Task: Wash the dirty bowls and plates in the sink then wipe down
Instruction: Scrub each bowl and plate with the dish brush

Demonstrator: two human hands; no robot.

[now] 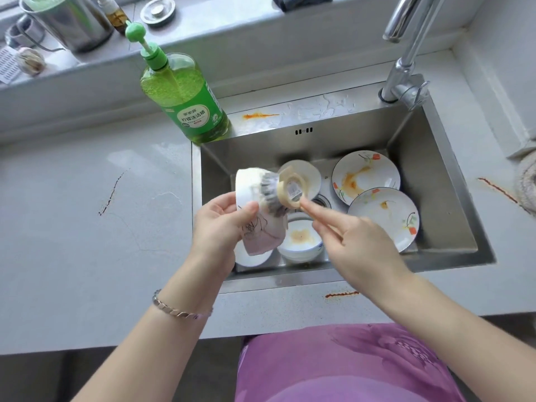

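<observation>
Green dish-soap bottle upright at sink's rear left corner. Steel pot, small amber bottle and round metal drain stopper along windowsill. Orange streaks on bench.

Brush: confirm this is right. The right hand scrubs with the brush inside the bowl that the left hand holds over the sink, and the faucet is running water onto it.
One thing is wrong: the faucet is not running; the head view shows no water.

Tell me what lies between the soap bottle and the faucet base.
In the head view, only the wet sink ledge with an orange smear lies between the soap bottle and the faucet base.
</observation>
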